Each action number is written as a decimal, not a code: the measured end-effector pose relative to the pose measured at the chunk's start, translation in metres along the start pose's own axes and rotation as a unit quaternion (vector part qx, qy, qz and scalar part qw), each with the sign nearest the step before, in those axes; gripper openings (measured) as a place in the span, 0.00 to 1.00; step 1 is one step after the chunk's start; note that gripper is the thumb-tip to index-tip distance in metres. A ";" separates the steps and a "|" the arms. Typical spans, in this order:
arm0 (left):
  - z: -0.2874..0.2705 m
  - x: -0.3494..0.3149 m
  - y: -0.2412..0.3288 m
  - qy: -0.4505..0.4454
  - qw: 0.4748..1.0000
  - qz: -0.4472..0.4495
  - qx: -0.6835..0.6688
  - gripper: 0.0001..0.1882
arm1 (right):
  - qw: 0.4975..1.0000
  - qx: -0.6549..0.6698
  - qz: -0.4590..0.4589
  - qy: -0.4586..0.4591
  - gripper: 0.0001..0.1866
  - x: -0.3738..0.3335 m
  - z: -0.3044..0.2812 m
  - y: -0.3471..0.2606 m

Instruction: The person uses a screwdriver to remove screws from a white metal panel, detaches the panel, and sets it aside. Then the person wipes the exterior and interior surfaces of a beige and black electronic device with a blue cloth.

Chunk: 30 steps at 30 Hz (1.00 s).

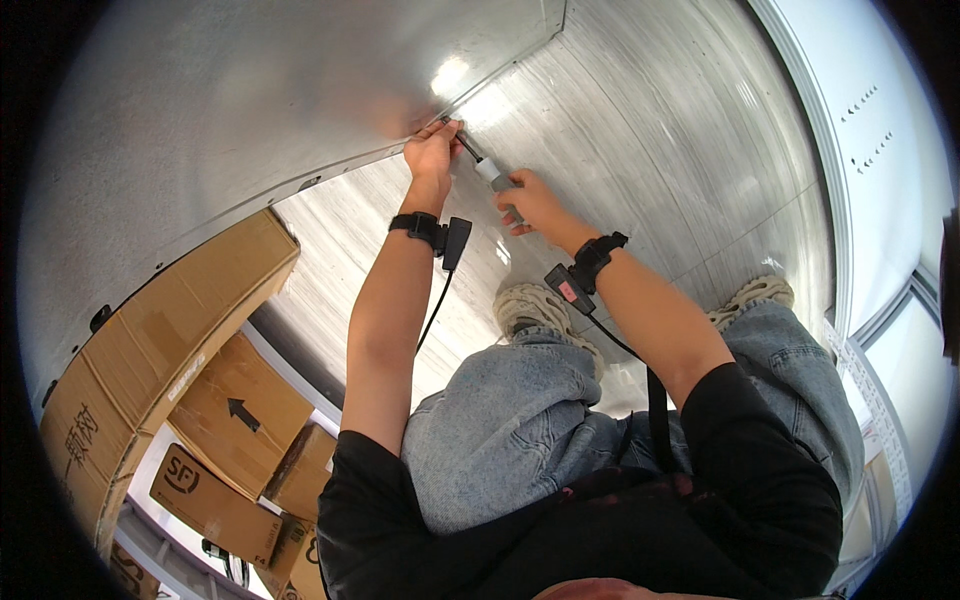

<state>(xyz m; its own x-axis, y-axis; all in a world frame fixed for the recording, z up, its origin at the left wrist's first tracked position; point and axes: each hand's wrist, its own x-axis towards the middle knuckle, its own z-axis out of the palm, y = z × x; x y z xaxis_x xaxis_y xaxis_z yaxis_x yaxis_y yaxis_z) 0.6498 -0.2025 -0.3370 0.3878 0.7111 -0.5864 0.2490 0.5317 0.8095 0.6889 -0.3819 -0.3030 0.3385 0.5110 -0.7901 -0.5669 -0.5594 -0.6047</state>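
Note:
My right hand (535, 205) is wrapped round the grey handle of a screwdriver (487, 170). Its dark shaft slants up and left to the lower edge of a large, shiny grey metal panel (300, 90). At that edge, my left hand (430, 155) is closed, fingers pinched together beside the screwdriver's tip. Those fingers cover the tip and whatever lies between them, so I cannot make out what they pinch.
Cardboard boxes (240, 410) stand on a rack at lower left, near a long carton (190, 310) along the panel. Pale wood-look flooring (660, 130) lies under my shoes. A white cabinet-like surface (860, 60) curves along the right. Black straps with cabled modules (457, 243) are on both wrists.

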 end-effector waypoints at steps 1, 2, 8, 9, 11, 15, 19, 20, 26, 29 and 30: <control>0.002 -0.001 0.001 0.004 1.000 -0.001 0.003 0.05 | 0.999 0.030 0.019 -0.027 0.30 0.006 -0.008 0.000; 0.005 -0.002 0.003 0.007 1.000 -0.002 0.007 0.05 | 0.996 0.062 0.038 -0.053 0.32 0.009 -0.013 0.002; 0.007 -0.002 0.002 0.008 1.000 -0.006 0.004 0.04 | 0.952 -0.277 -0.123 -0.047 0.28 0.004 -0.011 -0.004; 0.007 -0.003 0.003 0.010 1.000 -0.007 0.008 0.04 | 0.951 -0.279 -0.132 -0.030 0.28 0.006 -0.009 0.000; 0.008 -0.004 0.005 0.015 1.000 -0.008 0.015 0.04 | 0.947 -0.285 -0.151 0.004 0.29 0.006 -0.003 0.004; 0.007 -0.004 0.006 0.015 1.000 -0.014 -0.001 0.03 | 0.995 -0.060 -0.042 -0.061 0.30 -0.007 -0.005 -0.006; 0.010 -0.006 0.008 0.020 1.000 -0.019 0.012 0.04 | 0.995 -0.049 -0.071 -0.048 0.30 0.005 -0.008 0.009; 0.010 -0.006 0.008 0.019 0.999 -0.020 0.021 0.04 | 0.990 -0.092 -0.104 -0.034 0.30 0.005 -0.007 0.010; 0.010 -0.005 0.009 0.027 0.999 -0.014 0.045 0.05 | 0.974 -0.189 -0.122 -0.026 0.31 -0.005 -0.005 -0.003; 0.007 0.000 0.007 0.026 0.999 -0.037 0.018 0.04 | 0.995 -0.069 -0.061 -0.047 0.31 -0.011 -0.002 -0.005; 0.007 0.001 0.007 0.025 0.999 -0.040 0.020 0.04 | 0.997 -0.040 -0.041 -0.052 0.31 -0.009 -0.002 -0.005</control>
<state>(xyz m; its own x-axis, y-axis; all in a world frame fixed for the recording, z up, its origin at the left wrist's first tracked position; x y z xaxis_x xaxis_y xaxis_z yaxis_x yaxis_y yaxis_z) 0.6583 -0.2019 -0.3317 0.3213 0.6900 -0.6485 0.3125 0.5692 0.7605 0.6903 -0.3853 -0.2934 0.2993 0.6204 -0.7249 -0.4779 -0.5601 -0.6767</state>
